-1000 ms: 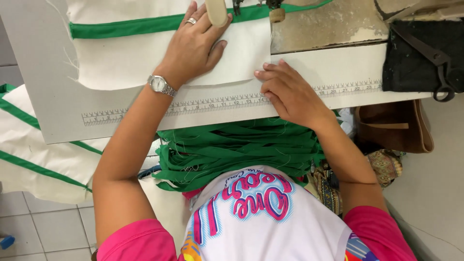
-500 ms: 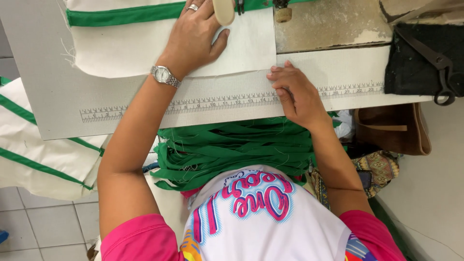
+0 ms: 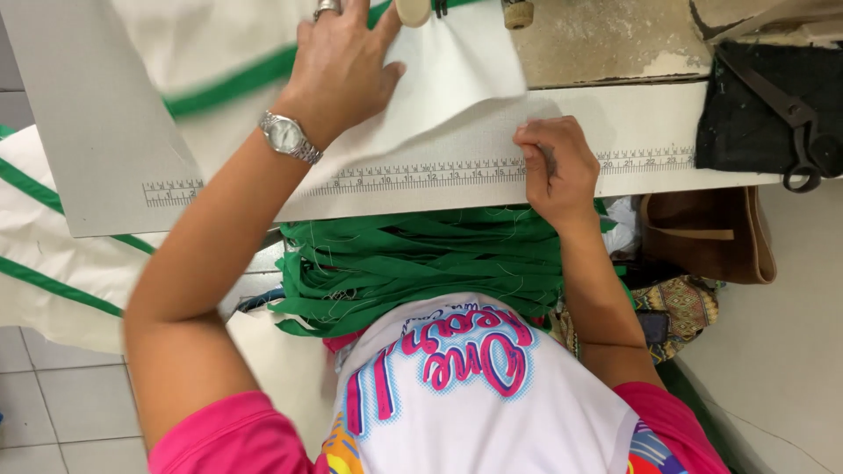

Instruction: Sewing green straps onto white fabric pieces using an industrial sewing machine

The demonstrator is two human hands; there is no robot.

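left hand [image 3: 347, 66] flat, fingers spread on white cloth [image 3: 439, 88] at sewing table [image 3: 105, 149] far edge | right hand [image 3: 553, 167] curled, pinching cloth corner at near edge | green band [image 3: 237, 83] on; green strips [image 3: 421, 259] in lap unused

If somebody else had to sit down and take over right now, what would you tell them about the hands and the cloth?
Left hand: flat on the white cloth, pressing it to the table; the cloth's green stripe runs out to the left.
Right hand: curled at the cloth's near corner, by the ruler on the table edge; whether it pinches the cloth is unclear.
Green straps: piled in the lap, untouched.
Scissors: far right on a black pad.
Done or left: cannot be told from this view.
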